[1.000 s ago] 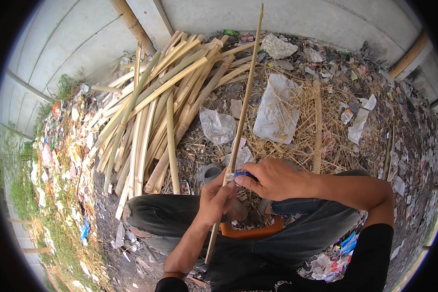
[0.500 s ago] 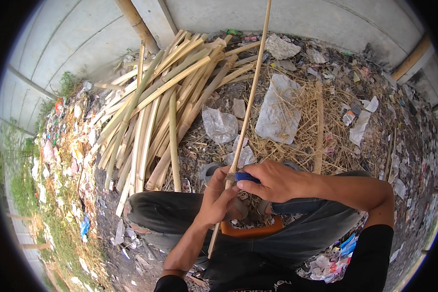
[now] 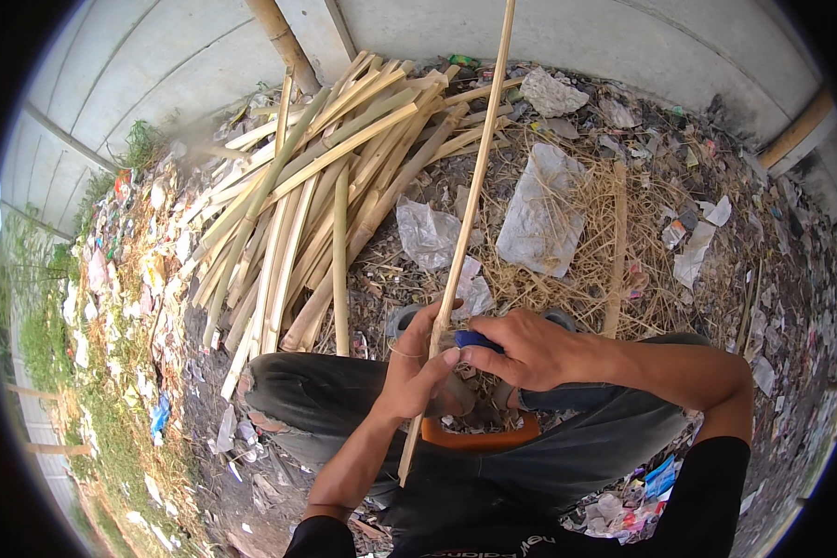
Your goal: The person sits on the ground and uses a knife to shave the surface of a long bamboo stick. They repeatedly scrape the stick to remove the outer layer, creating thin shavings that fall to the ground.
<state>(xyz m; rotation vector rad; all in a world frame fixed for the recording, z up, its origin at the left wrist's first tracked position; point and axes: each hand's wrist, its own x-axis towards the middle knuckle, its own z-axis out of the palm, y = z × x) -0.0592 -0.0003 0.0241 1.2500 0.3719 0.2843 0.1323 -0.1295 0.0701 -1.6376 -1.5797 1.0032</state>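
A long, thin bamboo strip [image 3: 475, 186] slants from between my knees up past the far wall's base. My left hand [image 3: 411, 377] is closed round its lower part, thumb on the near side and fingers behind. Just right of it, my right hand [image 3: 539, 352] grips a blue-handled knife [image 3: 472, 340], its thumb against the strip. The blade end lies by the strip, too blurred to make out. A thin curled shaving hangs at the left hand's fingers.
A heap of split bamboo strips [image 3: 330, 186] lies ahead on the left. Under my bent legs is an orange seat edge [image 3: 479, 437]. Plastic sheeting [image 3: 539, 209], straw shavings [image 3: 591, 246] and litter cover the ground. A pale wall [image 3: 567, 33] closes the far side.
My left-hand fingers have straightened somewhat along the strip, and the blade no longer shows plainly across it. The whole view has shifted slightly; both hands remain near the same spot.
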